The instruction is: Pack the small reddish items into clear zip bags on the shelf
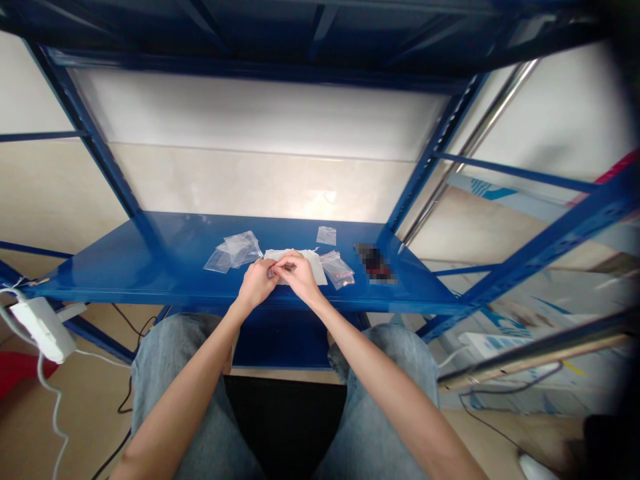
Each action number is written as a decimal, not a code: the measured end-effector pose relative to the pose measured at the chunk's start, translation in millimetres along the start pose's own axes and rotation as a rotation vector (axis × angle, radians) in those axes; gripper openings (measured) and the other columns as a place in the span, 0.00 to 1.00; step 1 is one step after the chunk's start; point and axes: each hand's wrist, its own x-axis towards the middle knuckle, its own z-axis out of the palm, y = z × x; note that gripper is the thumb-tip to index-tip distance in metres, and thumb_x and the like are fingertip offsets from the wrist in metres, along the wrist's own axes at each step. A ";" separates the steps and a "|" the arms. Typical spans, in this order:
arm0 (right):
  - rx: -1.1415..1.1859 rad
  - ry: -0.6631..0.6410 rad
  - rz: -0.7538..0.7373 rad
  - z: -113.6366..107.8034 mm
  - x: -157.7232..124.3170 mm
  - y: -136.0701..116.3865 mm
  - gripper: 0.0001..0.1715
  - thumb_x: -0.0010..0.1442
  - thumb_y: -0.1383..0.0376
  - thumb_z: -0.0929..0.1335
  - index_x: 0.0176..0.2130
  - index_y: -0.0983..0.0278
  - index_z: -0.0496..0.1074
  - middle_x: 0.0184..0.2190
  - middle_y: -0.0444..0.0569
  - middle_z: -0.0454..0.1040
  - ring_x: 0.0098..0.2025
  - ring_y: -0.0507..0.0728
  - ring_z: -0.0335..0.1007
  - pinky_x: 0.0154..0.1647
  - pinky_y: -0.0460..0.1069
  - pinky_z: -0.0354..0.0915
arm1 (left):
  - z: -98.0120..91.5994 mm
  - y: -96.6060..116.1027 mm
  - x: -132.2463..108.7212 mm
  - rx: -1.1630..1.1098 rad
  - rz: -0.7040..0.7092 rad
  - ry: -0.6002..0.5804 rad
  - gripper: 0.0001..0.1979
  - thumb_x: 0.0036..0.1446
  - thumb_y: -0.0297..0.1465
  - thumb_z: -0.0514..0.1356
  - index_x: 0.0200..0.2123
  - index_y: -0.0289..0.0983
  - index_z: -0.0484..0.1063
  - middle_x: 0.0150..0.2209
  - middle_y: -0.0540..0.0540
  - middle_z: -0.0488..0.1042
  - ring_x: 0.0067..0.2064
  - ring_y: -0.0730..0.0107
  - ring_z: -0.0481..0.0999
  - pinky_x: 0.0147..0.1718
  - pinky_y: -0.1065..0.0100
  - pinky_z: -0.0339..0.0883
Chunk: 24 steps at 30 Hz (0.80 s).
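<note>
The person's denim-covered knees (170, 353) are sitting nearest, at six o'clock from the hands, with both bare forearms reaching forward between and over them. The left hand (257, 283) and right hand (299, 277) are coming together at the fingertips, each pinching the same small dark item (273, 271), though the fingers are partly hiding it and its exact kind is too small to tell. The item is hovering between the hands, just over the near edge of a white paper sheet (316, 270), and the right hand's heel is nearly resting on that sheet. A clear plastic zip bag (337, 270) is lying just beside the sheet at three o'clock, with small reddish contents showing through it. A loose pile of clear plastic bags (235, 250) is sitting at ten o'clock, and a single small bag (326, 235) is lying at one o'clock. Farther out at three o'clock, a blurred dark object (375, 263) is resting on the blue steel shelf (150, 290). A white power strip (40, 329) is hanging at nine o'clock, a printed carton (525, 333) is leaning at four o'clock, and a chrome pole (470, 147) is rising at two o'clock before a pale tiled wall (250, 180).
</note>
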 end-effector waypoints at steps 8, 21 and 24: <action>-0.168 0.013 0.022 -13.7 7.9 20.3 0.05 0.61 0.69 0.72 0.34 0.62 0.80 0.34 0.47 0.77 0.39 0.57 0.72 0.44 0.51 0.66 | 0.8 0.4 1.8 -0.131 -0.031 0.018 0.13 0.57 0.25 0.59 0.41 0.39 0.81 0.40 0.45 0.83 0.40 0.62 0.80 0.43 0.66 0.70; -0.543 -0.070 0.006 -10.6 6.5 11.7 0.06 0.60 0.69 0.74 0.31 0.60 0.81 0.41 0.52 0.75 0.45 0.62 0.65 0.49 0.56 0.64 | 2.9 -2.7 1.3 -0.103 -0.084 0.067 0.12 0.55 0.25 0.60 0.39 0.38 0.83 0.38 0.43 0.83 0.40 0.61 0.80 0.45 0.64 0.71; -0.561 -0.072 -0.002 -9.1 6.5 10.6 0.05 0.59 0.69 0.74 0.32 0.60 0.81 0.43 0.53 0.75 0.47 0.63 0.64 0.49 0.58 0.63 | 3.2 -3.5 1.1 -0.044 -0.058 0.050 0.11 0.55 0.25 0.61 0.38 0.39 0.83 0.39 0.44 0.82 0.41 0.61 0.78 0.44 0.64 0.71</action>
